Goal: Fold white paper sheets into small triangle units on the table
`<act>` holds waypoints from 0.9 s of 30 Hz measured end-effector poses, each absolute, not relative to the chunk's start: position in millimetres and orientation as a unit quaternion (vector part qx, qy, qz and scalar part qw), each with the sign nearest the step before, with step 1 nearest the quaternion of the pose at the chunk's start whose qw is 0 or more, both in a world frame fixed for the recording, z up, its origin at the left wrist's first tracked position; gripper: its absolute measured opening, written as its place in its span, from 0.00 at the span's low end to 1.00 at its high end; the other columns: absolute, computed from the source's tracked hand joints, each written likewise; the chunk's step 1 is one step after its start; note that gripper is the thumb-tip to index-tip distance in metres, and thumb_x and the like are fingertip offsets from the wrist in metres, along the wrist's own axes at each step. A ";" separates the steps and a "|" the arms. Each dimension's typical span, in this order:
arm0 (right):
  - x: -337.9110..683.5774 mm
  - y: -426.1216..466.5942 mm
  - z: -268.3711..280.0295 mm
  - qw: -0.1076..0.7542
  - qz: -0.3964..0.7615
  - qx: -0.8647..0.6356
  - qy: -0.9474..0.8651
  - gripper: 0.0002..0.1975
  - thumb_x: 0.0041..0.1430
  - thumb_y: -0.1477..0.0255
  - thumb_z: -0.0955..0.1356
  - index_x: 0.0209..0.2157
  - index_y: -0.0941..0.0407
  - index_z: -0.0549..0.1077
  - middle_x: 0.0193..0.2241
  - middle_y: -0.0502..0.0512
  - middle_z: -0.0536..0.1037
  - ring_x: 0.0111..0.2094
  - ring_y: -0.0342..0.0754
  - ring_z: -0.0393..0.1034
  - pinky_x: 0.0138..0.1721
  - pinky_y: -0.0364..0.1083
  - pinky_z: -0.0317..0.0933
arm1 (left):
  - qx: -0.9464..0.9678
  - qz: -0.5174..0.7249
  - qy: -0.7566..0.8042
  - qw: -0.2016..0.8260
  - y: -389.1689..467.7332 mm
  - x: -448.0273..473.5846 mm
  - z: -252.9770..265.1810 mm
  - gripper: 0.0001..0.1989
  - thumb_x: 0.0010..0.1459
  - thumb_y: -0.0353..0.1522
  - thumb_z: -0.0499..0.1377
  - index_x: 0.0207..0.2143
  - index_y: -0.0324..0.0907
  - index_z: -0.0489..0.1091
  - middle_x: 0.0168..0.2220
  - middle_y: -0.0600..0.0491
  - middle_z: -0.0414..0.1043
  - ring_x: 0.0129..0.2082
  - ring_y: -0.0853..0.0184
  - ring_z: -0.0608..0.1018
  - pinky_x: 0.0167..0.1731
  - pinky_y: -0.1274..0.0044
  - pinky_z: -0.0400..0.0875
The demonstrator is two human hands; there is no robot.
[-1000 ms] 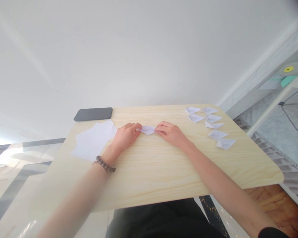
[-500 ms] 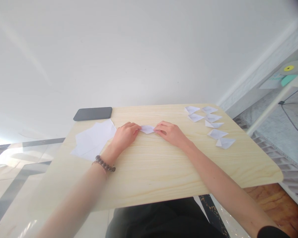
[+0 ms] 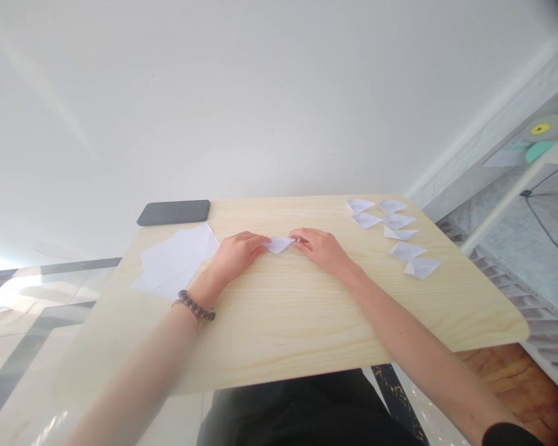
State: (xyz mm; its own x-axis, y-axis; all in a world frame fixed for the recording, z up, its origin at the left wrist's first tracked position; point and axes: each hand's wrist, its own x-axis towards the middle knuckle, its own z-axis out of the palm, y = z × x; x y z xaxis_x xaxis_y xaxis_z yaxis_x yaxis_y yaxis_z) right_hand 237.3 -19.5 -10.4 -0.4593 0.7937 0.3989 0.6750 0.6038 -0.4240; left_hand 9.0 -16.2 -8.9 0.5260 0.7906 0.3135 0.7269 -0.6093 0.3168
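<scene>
A small folded white paper (image 3: 279,244) is held between my hands near the middle of the wooden table (image 3: 288,322). My left hand (image 3: 237,255) pinches its left end, and a beaded bracelet circles that wrist. At the opposite end, the fingertips of my right hand (image 3: 320,248) are closed on the paper's pointed tip. The paper's lower edge comes to a point facing me. Fingers cover both ends of it.
Loose white paper sheets (image 3: 172,263) lie overlapping left of my left hand. Behind them is a dark phone (image 3: 174,212). Several folded paper pieces (image 3: 407,250) sit at the table's right side. A white wall (image 3: 279,111) rises behind the table.
My left hand has shifted slightly right along the paper. The folded paper has moved a little right and now shows a sharper point toward me.
</scene>
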 end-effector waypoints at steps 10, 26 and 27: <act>233.1 -20.6 -9.2 0.286 0.102 -0.397 -0.866 0.11 0.59 0.71 0.59 0.38 0.53 0.72 0.37 0.52 0.75 0.38 0.44 0.68 0.40 0.44 0.61 | 0.860 0.247 0.419 0.155 -17.5 12.3 -7.7 0.11 0.55 0.37 0.52 0.37 0.45 0.70 0.38 0.52 0.71 0.40 0.66 0.71 0.38 0.76 0.66; 229.2 -23.3 -9.0 0.279 0.134 -0.373 -0.875 0.10 0.60 0.73 0.59 0.37 0.54 0.70 0.36 0.51 0.74 0.38 0.43 0.68 0.40 0.43 0.60 | 0.844 0.227 0.467 0.138 -28.1 25.1 -4.6 0.12 0.54 0.37 0.51 0.38 0.45 0.69 0.40 0.51 0.65 0.40 0.64 0.68 0.38 0.74 0.66; 228.6 -23.3 -9.1 0.280 0.135 -0.371 -0.875 0.10 0.60 0.73 0.59 0.36 0.54 0.70 0.36 0.51 0.74 0.38 0.43 0.68 0.40 0.43 0.60 | 0.840 0.232 0.471 0.136 -28.1 26.1 -5.6 0.11 0.54 0.36 0.51 0.38 0.46 0.69 0.40 0.52 0.65 0.41 0.64 0.68 0.38 0.74 0.66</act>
